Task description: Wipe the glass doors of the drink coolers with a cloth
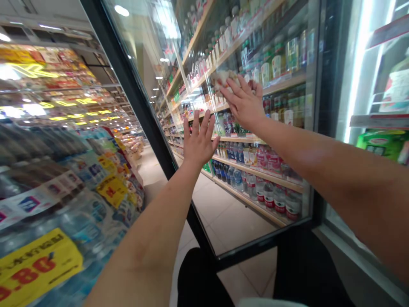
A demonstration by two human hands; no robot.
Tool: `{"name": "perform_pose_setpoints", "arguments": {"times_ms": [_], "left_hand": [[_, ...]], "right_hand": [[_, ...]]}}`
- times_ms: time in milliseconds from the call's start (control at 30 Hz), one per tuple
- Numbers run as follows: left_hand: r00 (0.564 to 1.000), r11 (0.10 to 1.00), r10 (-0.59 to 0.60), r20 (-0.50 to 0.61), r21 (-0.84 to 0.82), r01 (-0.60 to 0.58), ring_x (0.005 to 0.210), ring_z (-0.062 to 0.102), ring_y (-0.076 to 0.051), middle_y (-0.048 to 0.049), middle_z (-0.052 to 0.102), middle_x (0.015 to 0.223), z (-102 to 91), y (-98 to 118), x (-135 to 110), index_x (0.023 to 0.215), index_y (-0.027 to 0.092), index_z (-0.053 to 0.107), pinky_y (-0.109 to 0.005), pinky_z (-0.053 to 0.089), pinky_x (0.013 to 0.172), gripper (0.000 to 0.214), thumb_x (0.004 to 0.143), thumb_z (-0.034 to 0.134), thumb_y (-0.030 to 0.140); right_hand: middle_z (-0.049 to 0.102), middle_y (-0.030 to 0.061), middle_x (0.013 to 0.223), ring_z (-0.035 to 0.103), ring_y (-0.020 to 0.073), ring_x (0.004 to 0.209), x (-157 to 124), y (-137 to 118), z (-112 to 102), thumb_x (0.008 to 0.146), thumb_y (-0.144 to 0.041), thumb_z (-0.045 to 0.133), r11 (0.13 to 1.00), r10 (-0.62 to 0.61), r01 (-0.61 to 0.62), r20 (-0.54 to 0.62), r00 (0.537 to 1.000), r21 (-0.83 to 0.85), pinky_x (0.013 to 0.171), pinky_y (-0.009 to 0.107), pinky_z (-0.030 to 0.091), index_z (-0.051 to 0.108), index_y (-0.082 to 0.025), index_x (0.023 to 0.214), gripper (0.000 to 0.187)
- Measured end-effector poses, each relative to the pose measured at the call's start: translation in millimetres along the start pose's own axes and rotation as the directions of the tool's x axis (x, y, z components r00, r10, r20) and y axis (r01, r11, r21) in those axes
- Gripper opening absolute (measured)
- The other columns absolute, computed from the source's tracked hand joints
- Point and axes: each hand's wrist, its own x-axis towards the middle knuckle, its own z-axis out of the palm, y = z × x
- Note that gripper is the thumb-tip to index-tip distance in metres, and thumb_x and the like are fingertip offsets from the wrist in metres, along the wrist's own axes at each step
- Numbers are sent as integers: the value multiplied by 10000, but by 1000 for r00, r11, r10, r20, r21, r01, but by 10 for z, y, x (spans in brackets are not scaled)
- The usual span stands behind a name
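A glass door [230, 228] with a black frame stands swung open in front of me, and bottles show through its pane. My right hand [246, 104] presses a crumpled pale cloth [221, 78] flat on the upper part of the glass; part of the cloth is hidden under the fingers. Lower and further left, my left hand [199, 143] is held up with its fingers spread and nothing in it. Its palm faces the pane near the frame's left side; whether it touches the glass I cannot tell.
Lit cooler shelves [378, 121] hold products on the right. Packs of bottled water [79, 226] with a yellow price sign [41, 268] are stacked on the left. Shelves of bottles [255, 170] appear in the pane. My black-clad knees [200, 277] are just below the door's lower edge.
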Motion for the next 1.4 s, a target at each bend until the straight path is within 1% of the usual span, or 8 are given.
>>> {"name": "perform_pose_setpoints", "arguments": {"times_ms": [67,233,433,667,833,1033,1200,1400], "left_hand": [[1000,1000,-6,5,-2,6,1591,-2,-299,-63,229,1696,-2,7,-2,1641,212,300,-592,-94,1291,653,1052,452,452],[1000,999,-13,16,40,12,1590,-10,-292,-50,204,1701,-9,16,-6,1637,215,302,-581,-97,1297,667,1030,491,414],[1000,1000,-20,12,8,20,1590,-5,-289,-47,208,1701,-16,27,-10,1641,234,291,-591,-94,1298,668,1027,487,409],[1000,1000,-17,13,22,17,1591,-30,-294,-41,193,1708,-10,31,-11,1640,221,291,-599,-94,1295,673,1022,493,393],[1000,999,-23,20,31,22,1592,-6,-304,-46,210,1703,-5,28,-8,1633,211,308,-600,-93,1295,678,1012,510,390],[1000,999,-18,14,37,17,1591,9,-311,-48,205,1701,-20,41,-10,1635,207,304,-605,-75,1296,663,1026,486,396],[1000,1000,-22,3,10,22,1592,20,-302,-39,227,1697,-9,30,-10,1636,231,310,-598,-74,1300,659,1024,487,397],[1000,1000,-27,9,-9,27,1592,6,-306,-37,209,1702,-9,33,-8,1636,220,316,-598,-85,1299,661,1020,487,391]], "right_hand": [[306,18,1695,205,319,1588,-56,-68,4,1048,-257,376,1000,6,-6,11,1000,-10,1206,669,236,391,-313,1592,547],[346,-7,1679,240,289,1579,-147,-127,-51,1055,-287,396,989,-141,146,106,984,-37,1218,620,270,405,-344,1579,527],[351,-15,1678,251,307,1571,-137,-116,-8,1036,-230,384,1000,3,-3,14,1000,-14,1186,626,313,446,-351,1554,536],[349,-65,1674,230,270,1582,-259,-29,-12,1040,-203,339,975,-222,219,141,965,35,1239,590,257,446,-366,1551,547],[328,-8,1688,228,318,1575,-176,42,-23,1007,-175,372,998,-57,56,63,996,19,1197,616,292,410,-319,1584,596],[384,-4,1662,247,286,1569,-261,-8,33,1005,-188,333,991,-122,119,65,990,58,1213,585,274,466,-321,1551,578],[374,36,1667,241,327,1564,-224,13,39,999,-185,329,998,-5,4,9,1000,64,1180,631,291,457,-277,1557,579],[372,-1,1668,250,294,1573,-300,17,-33,1016,-182,353,990,-143,141,117,983,26,1210,579,308,446,-324,1562,572]]}}
